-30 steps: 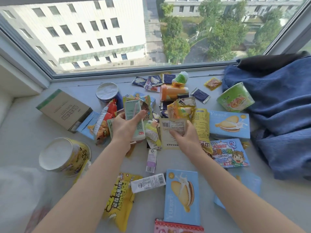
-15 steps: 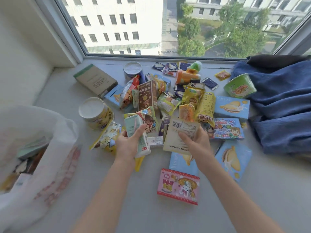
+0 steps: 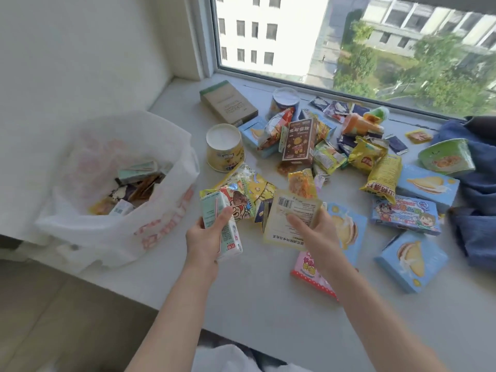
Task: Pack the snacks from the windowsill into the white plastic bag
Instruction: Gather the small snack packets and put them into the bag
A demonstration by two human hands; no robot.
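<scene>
The white plastic bag (image 3: 112,210) is sitting open at the left end of the windowsill (image 3: 268,304), already holding several packets. The left hand (image 3: 204,240) is gripping a pale green drink carton (image 3: 220,224), fingers curled round it, while the right hand (image 3: 316,234) is pinching a flat yellow packet (image 3: 290,218) by its lower edge. The remaining snacks (image 3: 335,162) are lying heaped beyond both hands, beside a blue cloth (image 3: 477,189) at the far right

The pale windowsill (image 3: 268,312) carries scattered snacks (image 3: 298,142), a white plastic bag (image 3: 150,224) and blue cloth (image 3: 477,189).
</scene>
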